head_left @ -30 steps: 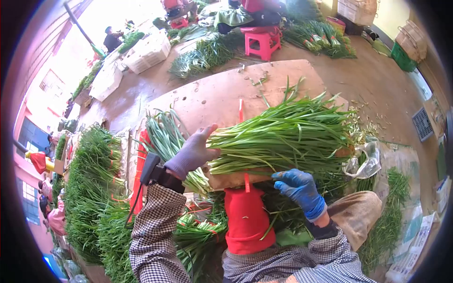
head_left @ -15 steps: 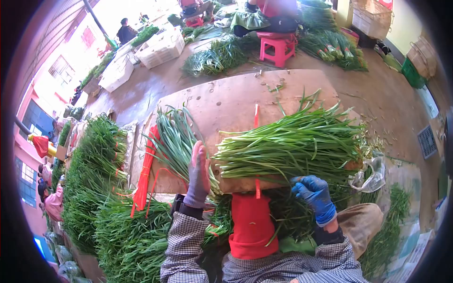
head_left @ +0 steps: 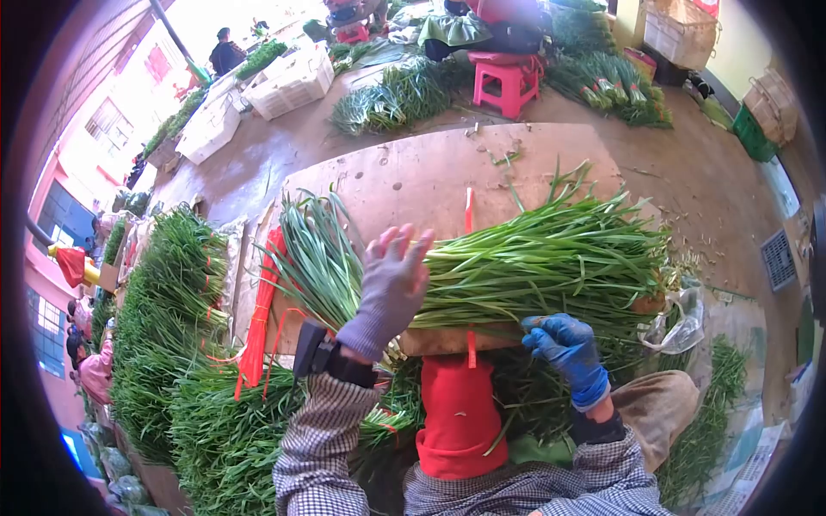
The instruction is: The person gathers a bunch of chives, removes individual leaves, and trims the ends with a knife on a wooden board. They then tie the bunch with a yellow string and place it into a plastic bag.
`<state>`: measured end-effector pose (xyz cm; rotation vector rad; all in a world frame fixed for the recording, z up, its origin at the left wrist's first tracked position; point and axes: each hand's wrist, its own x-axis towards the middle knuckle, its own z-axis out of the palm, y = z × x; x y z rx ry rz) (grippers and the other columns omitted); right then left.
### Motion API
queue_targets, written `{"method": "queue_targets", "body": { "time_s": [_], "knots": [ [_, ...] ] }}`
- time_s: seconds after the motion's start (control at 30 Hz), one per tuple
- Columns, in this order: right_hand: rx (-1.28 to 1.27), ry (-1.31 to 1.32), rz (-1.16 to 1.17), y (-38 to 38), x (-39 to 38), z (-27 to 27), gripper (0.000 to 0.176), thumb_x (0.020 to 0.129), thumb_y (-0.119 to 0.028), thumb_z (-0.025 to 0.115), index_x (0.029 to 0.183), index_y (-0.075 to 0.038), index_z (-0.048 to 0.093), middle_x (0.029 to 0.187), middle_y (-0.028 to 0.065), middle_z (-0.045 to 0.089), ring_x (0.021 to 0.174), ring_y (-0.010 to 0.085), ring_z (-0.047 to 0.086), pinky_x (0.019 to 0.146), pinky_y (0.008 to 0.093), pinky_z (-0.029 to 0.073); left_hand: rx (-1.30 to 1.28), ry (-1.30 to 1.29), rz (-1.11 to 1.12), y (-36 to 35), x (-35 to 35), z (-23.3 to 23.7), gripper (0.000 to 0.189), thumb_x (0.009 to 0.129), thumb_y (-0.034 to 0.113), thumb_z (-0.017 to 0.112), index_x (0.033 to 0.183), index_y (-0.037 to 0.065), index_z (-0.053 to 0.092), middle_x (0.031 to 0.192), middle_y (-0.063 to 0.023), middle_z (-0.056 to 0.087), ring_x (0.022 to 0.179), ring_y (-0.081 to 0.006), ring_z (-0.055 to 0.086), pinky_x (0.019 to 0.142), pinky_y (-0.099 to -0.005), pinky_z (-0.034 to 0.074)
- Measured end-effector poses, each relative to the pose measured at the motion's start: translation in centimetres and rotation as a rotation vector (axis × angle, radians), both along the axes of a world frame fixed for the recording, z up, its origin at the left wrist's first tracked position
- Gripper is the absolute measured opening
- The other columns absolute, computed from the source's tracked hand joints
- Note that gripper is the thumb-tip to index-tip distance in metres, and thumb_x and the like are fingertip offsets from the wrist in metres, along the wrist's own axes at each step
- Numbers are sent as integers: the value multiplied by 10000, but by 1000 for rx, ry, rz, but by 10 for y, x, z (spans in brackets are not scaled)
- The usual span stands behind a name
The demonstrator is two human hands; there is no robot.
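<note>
A large bunch of garlic chives [head_left: 551, 258] lies sideways on the wooden board [head_left: 430, 163], leaves to the right. My left hand [head_left: 394, 279], in a grey-purple glove with bare fingertips, is open with spread fingers over the stem end. A red tie strip [head_left: 470, 206] runs beneath this bunch and sticks out on both sides. Near the board's front edge, my right hand [head_left: 564, 348] in a blue glove has its fingers curled together just below the leaves; what they hold, if anything, is hidden. Left of my left hand rests a smaller, bluish-green bunch [head_left: 318, 245].
Red tie strips [head_left: 258, 322] hang at the board's left edge. Heaps of greens [head_left: 168, 318] fill the left side. A clear plastic bag [head_left: 684, 318] lies at right. Farther back are a pink stool [head_left: 506, 84] with a seated person, and white crates [head_left: 292, 86].
My left hand has turned from upright beside the stems to spread over them, moving right and covering the stem ends. My right hand has shifted slightly left, still curled.
</note>
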<state>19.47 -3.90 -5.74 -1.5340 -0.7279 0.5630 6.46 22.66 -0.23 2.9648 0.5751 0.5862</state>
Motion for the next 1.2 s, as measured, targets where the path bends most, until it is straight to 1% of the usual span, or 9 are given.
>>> {"method": "queue_targets", "body": {
  "time_s": [0.13,0.27,0.4,0.47,0.57,0.7,0.87,0.97,1.2],
  "knots": [
    [11,-81,17,4,4,0,126,860,-12,656,977,10,699,811,75,676,626,102,631,552,239,500,-122,166,-110,26,18,-24,393,874,112,560,1266,143,579,1100,-143,614,1075,-337,549,954,-436,434],
    [-63,-62,-76,-6,13,-17,105,826,-13,682,927,9,698,802,88,675,603,126,620,542,260,488,-437,-153,-101,49,4,-43,343,862,3,559,1189,81,626,969,-124,615,958,-258,604,865,-349,490],
    [-83,-109,-65,-6,15,-21,98,813,-20,691,906,11,695,798,96,675,607,140,623,544,268,492,-945,-275,-47,52,-10,-49,327,913,7,549,1235,39,597,1142,-72,628,1006,-167,608,863,-228,459],
    [-67,-194,-70,-4,14,-22,87,834,-22,678,912,14,694,789,89,678,602,132,624,545,264,497,-1197,-203,78,48,-16,-33,365,969,173,535,1316,60,538,1304,-84,556,1153,-189,549,957,-291,412],
    [-62,16,-84,-2,10,-7,89,859,-27,661,929,19,690,776,75,679,607,118,630,553,246,501,-1514,-650,198,49,-22,-43,656,966,537,445,1430,77,388,1419,-118,433,1348,-229,339,1114,-490,206],
    [-65,117,-56,-3,9,-14,111,877,-34,650,962,28,685,782,64,680,619,107,638,557,233,505,-1630,-635,35,43,-6,-86,701,972,553,429,1441,38,350,1468,-143,376,1390,-255,303,1138,-437,223],
    [-25,75,-82,-5,5,-14,115,861,-14,662,967,26,683,794,61,674,624,100,633,563,235,506,-1489,-728,78,40,-4,-75,667,992,487,443,1441,1,352,1432,-119,429,1316,-213,401,1103,-370,313],
    [-104,-102,-55,-13,11,-10,121,842,-6,684,959,22,687,804,62,676,633,102,634,569,243,510,-1075,-648,118,13,-21,-25,519,981,217,538,1400,-47,384,1377,-117,476,1270,-151,426,1065,-303,353],
    [-59,22,-106,-24,0,-17,138,807,-13,722,942,7,705,840,74,686,668,117,636,578,256,509,-551,-436,-49,-36,-52,-21,357,843,-21,580,1200,-4,597,1217,-144,577,1194,-253,523,1042,-358,385]
  ]
}}
